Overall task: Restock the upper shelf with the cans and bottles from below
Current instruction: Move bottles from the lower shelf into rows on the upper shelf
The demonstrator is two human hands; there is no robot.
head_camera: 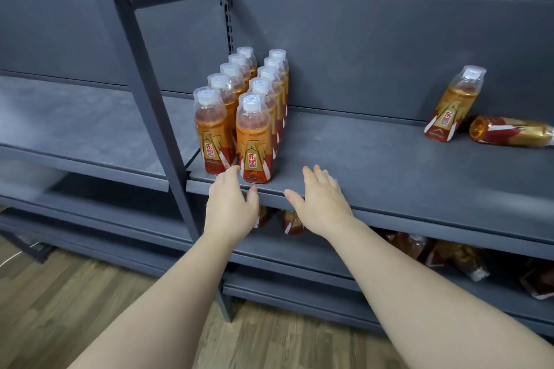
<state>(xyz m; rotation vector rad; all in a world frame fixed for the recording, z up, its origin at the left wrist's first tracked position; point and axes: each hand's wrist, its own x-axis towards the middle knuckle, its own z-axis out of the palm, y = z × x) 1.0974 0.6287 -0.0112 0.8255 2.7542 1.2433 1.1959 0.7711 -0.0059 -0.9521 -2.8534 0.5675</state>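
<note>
1. The left grip [230,204] and the right grip [320,204] are both spread apart and hold nothing. They are at the front edge of the upper shelf [389,165].
2. Just past the left grip stand two rows of drink bottles [254,141], all upright.
3. The lower bottles [292,222] peek out right under both grips, half hidden, so I cannot tell how they lie.
4. Far out past the right grip, a leaning bottle [452,105] stands beside a flat bottle [512,132], whose long side runs sideways.
5. I think the grips must go down next; both are about as near.
</note>
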